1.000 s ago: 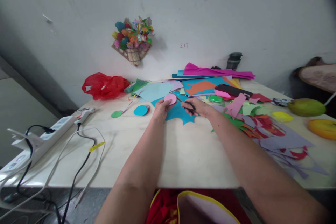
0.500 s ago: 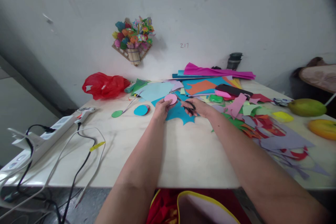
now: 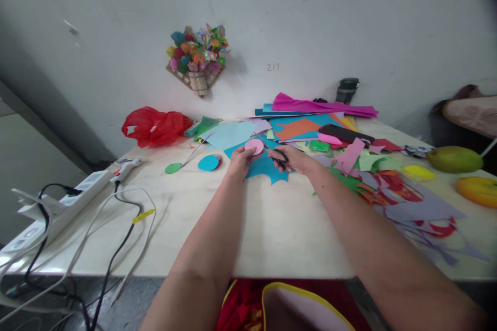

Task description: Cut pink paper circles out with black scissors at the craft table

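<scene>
Table (image 3: 287,238), pale-topped: paper disc, scissors.
Left fingers (image 3: 246,156) clamped on pink disc (image 3: 253,147); right fingers (image 3: 282,159) closed around black scissors handles (image 3: 280,160), blue sheet (image 3: 267,168) beneath both.

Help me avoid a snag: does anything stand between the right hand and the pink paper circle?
Only the scissors, which the right hand holds, blades toward the pink paper circle in the left hand. Nothing else visible intervenes; the blue paper lies below.

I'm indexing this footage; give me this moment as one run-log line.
left hand: holds pink circle | right hand: holds scissors | on table: blue paper, blue circle, green circle
</scene>
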Action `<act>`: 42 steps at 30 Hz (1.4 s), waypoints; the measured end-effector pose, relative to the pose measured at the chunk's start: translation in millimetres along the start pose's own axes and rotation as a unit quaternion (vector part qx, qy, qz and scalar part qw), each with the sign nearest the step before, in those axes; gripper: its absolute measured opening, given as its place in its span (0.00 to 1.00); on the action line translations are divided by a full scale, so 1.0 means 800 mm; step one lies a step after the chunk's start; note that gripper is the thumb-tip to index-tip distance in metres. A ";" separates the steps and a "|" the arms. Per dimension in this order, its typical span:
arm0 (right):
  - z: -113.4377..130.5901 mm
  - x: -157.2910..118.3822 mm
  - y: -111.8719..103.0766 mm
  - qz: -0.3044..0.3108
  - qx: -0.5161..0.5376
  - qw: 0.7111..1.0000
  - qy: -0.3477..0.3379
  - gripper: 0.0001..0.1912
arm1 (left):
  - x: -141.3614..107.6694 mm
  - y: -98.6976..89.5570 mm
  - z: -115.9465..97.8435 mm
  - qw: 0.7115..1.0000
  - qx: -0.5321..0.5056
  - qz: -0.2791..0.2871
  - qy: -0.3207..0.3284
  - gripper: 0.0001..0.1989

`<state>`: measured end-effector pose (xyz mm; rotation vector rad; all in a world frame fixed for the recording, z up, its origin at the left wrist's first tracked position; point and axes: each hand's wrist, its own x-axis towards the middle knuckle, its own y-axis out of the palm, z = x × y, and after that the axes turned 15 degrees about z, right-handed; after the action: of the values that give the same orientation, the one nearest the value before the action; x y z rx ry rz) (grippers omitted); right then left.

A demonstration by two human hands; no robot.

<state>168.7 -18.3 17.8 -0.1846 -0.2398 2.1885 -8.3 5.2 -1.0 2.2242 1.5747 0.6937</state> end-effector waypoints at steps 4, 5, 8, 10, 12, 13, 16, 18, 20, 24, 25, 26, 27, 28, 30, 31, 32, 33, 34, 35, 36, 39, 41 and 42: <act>-0.001 0.001 0.000 0.000 0.003 1.000 -0.008 0.19 | 0.001 -0.001 0.000 1.000 -0.001 -0.003 0.003 0.09; -0.001 0.001 0.000 0.000 0.003 1.000 -0.009 0.19 | 0.001 -0.002 0.001 1.000 -0.002 -0.002 0.004 0.09; -0.001 0.001 0.001 -0.001 0.000 1.000 -0.013 0.19 | 0.001 -0.002 0.001 1.000 -0.001 -0.003 0.006 0.10; 0.000 0.000 0.001 -0.003 -0.004 1.000 -0.015 0.19 | 0.001 -0.003 0.001 1.000 0.000 -0.005 0.006 0.10; 0.001 0.000 0.002 -0.005 -0.008 1.000 -0.012 0.18 | 0.002 -0.004 0.002 1.000 -0.001 -0.005 0.007 0.09; 0.002 0.000 0.002 -0.006 -0.010 1.000 -0.009 0.18 | 0.002 -0.005 0.002 1.000 -0.001 -0.005 0.008 0.08; 0.004 -0.001 0.003 -0.010 -0.018 1.000 -0.003 0.18 | 0.003 -0.007 0.002 1.000 -0.001 -0.011 0.010 0.06; 0.005 -0.002 0.003 -0.010 -0.023 1.000 -0.003 0.18 | 0.003 -0.007 0.002 1.000 0.001 -0.020 0.008 0.05; 0.006 -0.003 0.003 -0.010 -0.024 1.000 -0.001 0.18 | 0.003 -0.006 0.001 1.000 0.003 -0.027 0.005 0.05; 0.006 -0.003 0.003 -0.009 -0.014 1.000 0.001 0.18 | 0.003 -0.006 0.000 1.000 0.003 -0.031 0.005 0.06; 0.006 -0.003 0.003 -0.008 -0.013 1.000 0.000 0.18 | 0.003 -0.007 0.001 1.000 0.003 -0.029 0.006 0.06; 0.005 -0.003 0.003 -0.007 -0.013 1.000 0.000 0.18 | 0.003 -0.007 0.001 1.000 0.002 -0.025 0.007 0.06; 0.005 -0.002 0.003 -0.005 -0.012 1.000 0.000 0.18 | 0.004 -0.008 0.001 1.000 0.001 -0.020 0.008 0.06; 0.004 -0.002 0.002 -0.003 -0.010 1.000 0.000 0.18 | 0.004 -0.008 0.002 1.000 0.001 -0.014 0.009 0.07; 0.003 -0.002 0.002 -0.001 -0.005 1.000 0.001 0.17 | 0.004 -0.009 0.002 1.000 -0.002 -0.006 0.011 0.07; 0.002 -0.002 0.001 0.000 -0.002 1.000 0.001 0.17 | 0.004 -0.008 0.003 1.000 -0.003 -0.006 0.011 0.07; 0.001 -0.001 0.001 0.000 0.001 1.000 0.000 0.18 | 0.004 -0.008 0.003 1.000 -0.004 -0.006 0.010 0.07; 0.001 -0.001 0.000 0.000 0.002 1.000 -0.001 0.18 | 0.004 -0.007 0.003 1.000 -0.004 -0.005 0.009 0.08; 0.000 -0.001 0.000 0.000 0.003 1.000 -0.001 0.18 | 0.004 -0.007 0.003 1.000 -0.005 -0.004 0.007 0.08; 0.000 -0.001 -0.001 -0.001 0.003 1.000 -0.002 0.18 | 0.003 -0.006 0.003 1.000 -0.006 -0.002 0.005 0.08; 0.000 -0.001 -0.001 -0.002 0.002 1.000 -0.001 0.17 | 0.003 -0.005 0.003 1.000 -0.007 0.000 0.003 0.08; 0.000 0.000 -0.001 -0.004 -0.002 1.000 0.001 0.17 | 0.002 -0.004 0.001 1.000 -0.008 -0.002 -0.002 0.08; 0.000 0.000 0.000 -0.007 -0.004 1.000 0.001 0.16 | 0.002 -0.003 0.000 1.000 -0.004 -0.008 -0.003 0.08; 0.001 0.000 0.001 -0.009 -0.005 1.000 0.001 0.16 | 0.001 -0.003 0.000 1.000 -0.002 -0.010 -0.003 0.08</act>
<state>168.0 -18.5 18.1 -0.1882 -0.2499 2.1695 -9.7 7.0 -1.7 2.2030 1.5894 0.6826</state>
